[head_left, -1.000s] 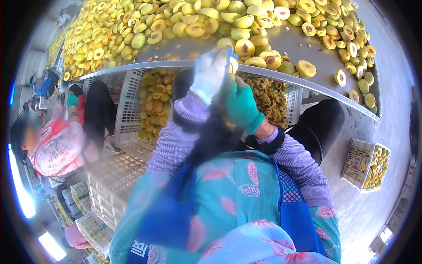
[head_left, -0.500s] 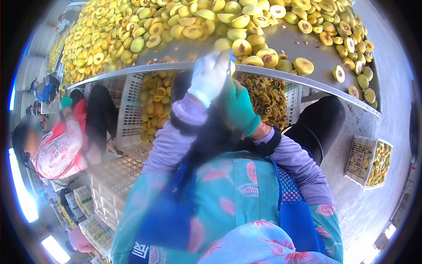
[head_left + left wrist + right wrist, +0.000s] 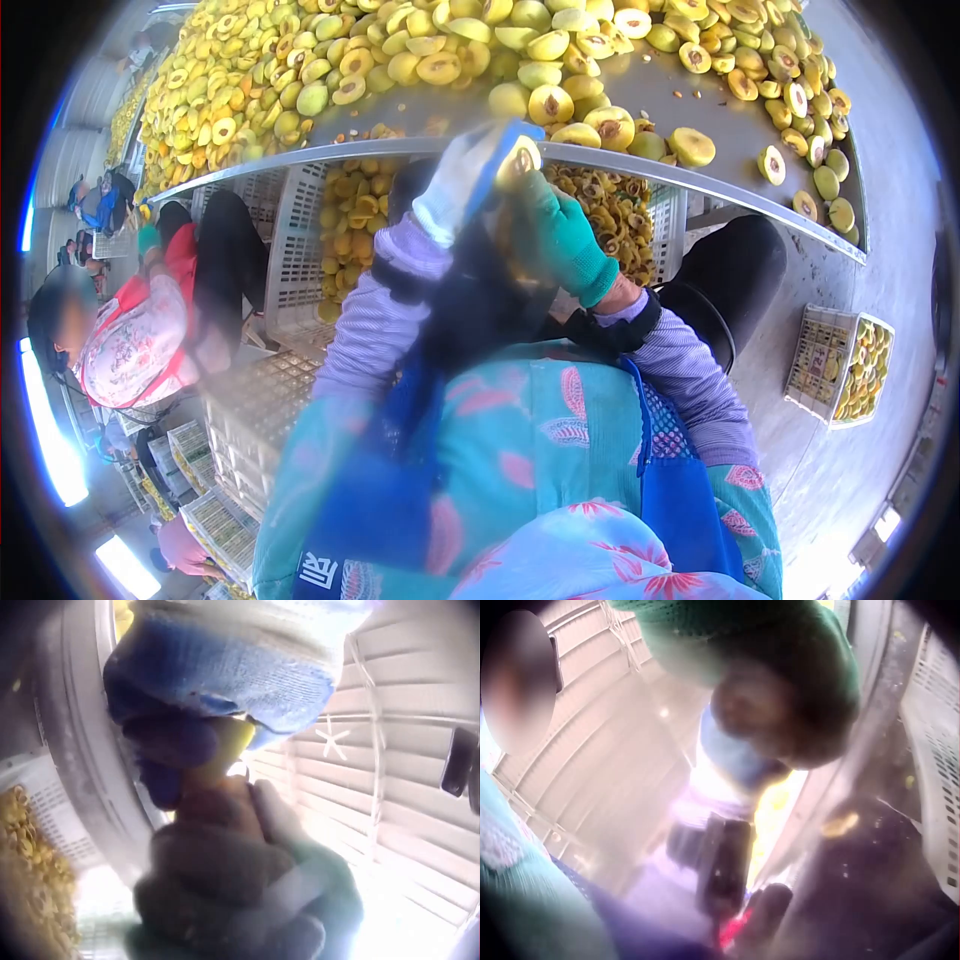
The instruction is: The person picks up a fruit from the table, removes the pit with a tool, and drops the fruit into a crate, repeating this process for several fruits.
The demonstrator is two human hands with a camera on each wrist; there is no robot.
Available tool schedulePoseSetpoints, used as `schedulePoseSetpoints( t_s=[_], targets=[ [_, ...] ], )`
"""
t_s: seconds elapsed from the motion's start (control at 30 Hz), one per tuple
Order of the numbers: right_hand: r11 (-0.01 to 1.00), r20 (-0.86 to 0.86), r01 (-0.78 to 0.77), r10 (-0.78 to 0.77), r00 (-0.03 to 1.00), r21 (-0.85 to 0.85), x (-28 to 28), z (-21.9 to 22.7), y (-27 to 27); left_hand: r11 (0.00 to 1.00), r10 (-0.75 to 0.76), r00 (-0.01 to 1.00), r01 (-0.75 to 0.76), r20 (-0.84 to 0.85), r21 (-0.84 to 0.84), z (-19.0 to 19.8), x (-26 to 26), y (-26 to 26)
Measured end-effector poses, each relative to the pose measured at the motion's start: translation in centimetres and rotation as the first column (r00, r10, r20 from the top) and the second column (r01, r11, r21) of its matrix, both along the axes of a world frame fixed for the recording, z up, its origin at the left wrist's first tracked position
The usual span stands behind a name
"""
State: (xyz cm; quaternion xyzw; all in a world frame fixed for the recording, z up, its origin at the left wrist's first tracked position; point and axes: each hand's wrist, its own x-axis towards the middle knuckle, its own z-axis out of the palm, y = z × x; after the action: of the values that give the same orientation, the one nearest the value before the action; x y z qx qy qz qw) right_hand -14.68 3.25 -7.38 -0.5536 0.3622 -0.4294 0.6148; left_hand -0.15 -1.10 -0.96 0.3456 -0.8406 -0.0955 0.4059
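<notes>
My left hand [image 3: 458,180], in a white glove with blue on the palm and fingers, grips a yellow peach half [image 3: 521,157] just at the table's metal edge. Its pale cut face shows in the head view. Close below it is my right hand [image 3: 572,238] in a green glove, fingers curled. In the left wrist view the right fist comes right up to the peach half [image 3: 231,746]. A small curved tip [image 3: 245,769] shows between them, apparently of a hand tool whose handle is mostly hidden inside the fist.
Many halved peaches [image 3: 438,68] are heaped on the metal table [image 3: 668,95]. Under its edge stand a crate of yellow halves [image 3: 345,240] and one of brownish cut scraps [image 3: 625,225]. A filled crate [image 3: 838,368] stands on the floor at right. Another person [image 3: 135,340] sits at left.
My left hand has tilted so that the peach half's cut face now shows. The left wrist has shifted slightly left and down, and the right hand slightly right.
</notes>
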Motion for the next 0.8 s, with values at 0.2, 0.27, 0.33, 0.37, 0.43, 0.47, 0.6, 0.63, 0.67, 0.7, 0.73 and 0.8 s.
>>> schedulePoseSetpoints(
  t_s=[0.2, 0.27, 0.33, 0.37, 0.43, 0.47, 0.6, 0.63, 0.67, 0.7, 0.73, 0.8],
  targets=[
    [0.973, -0.221, 0.087, -0.135, 0.966, -0.215, 0.9, 0.0, 0.3, 0.98, 0.176, 0.971, -0.156, -0.164, 0.127, -0.2, -1.3, 0.6],
    [0.98, -0.105, 0.199, -0.201, 0.974, -0.027, 1.5, 0.6, 0.7, 0.98, 0.195, 0.973, -0.188, -0.122, 0.065, 0.2, -1.7, 0.8],
    [0.978, -0.058, 0.207, -0.205, 0.977, 0.027, 1.5, 1.1, 0.7, 0.96, 0.245, 0.969, -0.248, -0.043, -0.129, 0.7, -2.0, 1.1],
    [0.986, -0.095, 0.164, -0.167, 0.981, -0.035, 1.4, 1.3, 0.5, 0.957, 0.271, 0.96, -0.277, -0.073, -0.089, 0.5, -2.2, 1.0],
    [0.989, -0.076, 0.126, -0.132, 0.988, -0.072, 1.4, 0.7, 0.1, 0.945, 0.325, 0.937, -0.328, -0.129, -0.002, -0.2, -2.4, 1.1],
    [0.99, -0.018, 0.134, -0.135, 0.991, -0.049, 1.8, -0.5, -0.3, 0.945, 0.325, 0.937, -0.325, -0.126, 0.02, -0.2, -2.4, 1.1],
    [0.694, -0.179, 0.179, -0.41, 0.894, -0.697, 1.2, 0.8, 0.8, 0.91, 0.376, 0.926, -0.362, 0.031, -0.203, -1.7, -1.9, 0.7],
    [0.814, -0.175, 0.172, -0.316, 0.933, -0.554, 1.0, -0.1, 0.5, 0.87, 0.411, 0.906, -0.358, 0.098, -0.339, -2.3, -1.7, 0.4],
    [0.907, -0.15, 0.148, -0.222, 0.963, -0.394, 0.9, -1.7, 0.0, 0.891, 0.351, 0.932, -0.301, 0.094, -0.339, -2.7, -1.3, -0.1],
    [0.972, -0.066, 0.121, -0.137, 0.988, -0.2, 0.8, -1.5, 0.1, 0.908, 0.291, 0.953, -0.245, 0.089, -0.339, -3.0, -0.9, -0.5],
    [0.996, 0.033, 0.094, -0.094, 0.995, 0.002, 0.9, -0.2, 0.2, 0.92, 0.235, 0.969, -0.196, 0.08, -0.339, -3.2, -0.8, -0.8],
    [0.906, 0.321, -0.025, -0.124, 0.939, 0.423, 0.7, 3.5, 1.1, 0.944, 0.24, 0.966, -0.209, 0.099, -0.255, -3.1, -1.4, -1.3]
  ],
)
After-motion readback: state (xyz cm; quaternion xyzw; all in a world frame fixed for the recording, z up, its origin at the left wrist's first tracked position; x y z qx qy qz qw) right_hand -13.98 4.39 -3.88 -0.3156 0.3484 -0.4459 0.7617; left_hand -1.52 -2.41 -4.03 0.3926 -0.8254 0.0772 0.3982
